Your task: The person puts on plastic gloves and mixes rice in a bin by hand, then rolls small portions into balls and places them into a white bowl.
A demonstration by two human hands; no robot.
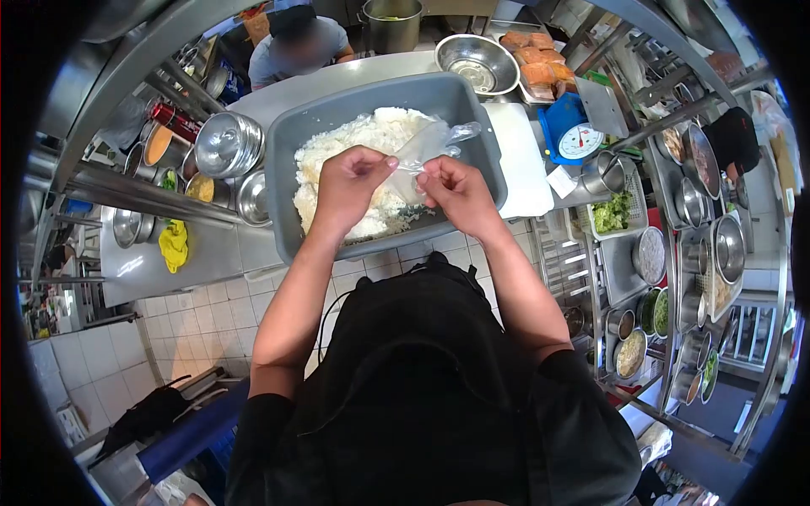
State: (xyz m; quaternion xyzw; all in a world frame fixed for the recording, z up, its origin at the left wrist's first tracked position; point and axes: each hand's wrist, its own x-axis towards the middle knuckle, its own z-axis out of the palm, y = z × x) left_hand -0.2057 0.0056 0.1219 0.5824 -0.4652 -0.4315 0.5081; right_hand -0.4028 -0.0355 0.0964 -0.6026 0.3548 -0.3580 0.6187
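Observation:
Both of my hands are over a big grey tub [283, 160] that holds a heap of white rice [371, 126]. A clear plastic bag [430, 143] is stretched between them, its far end hanging over the tub's right part. My left hand [359, 177] pinches one edge of the bag between thumb and fingertips. On the other side my right hand [456, 190] grips the bag's edge with bent fingers. The rice lies just beneath the bag.
Right of the tub lie a white cutting board [516, 160] and a blue scale [567, 126]. Behind stand a metal bowl [477, 66] and packs of orange fish-like pieces [533, 63]. Stacked metal bowls [228, 145] and a yellow cloth [174, 245] are left. A person [295, 51] is across the table.

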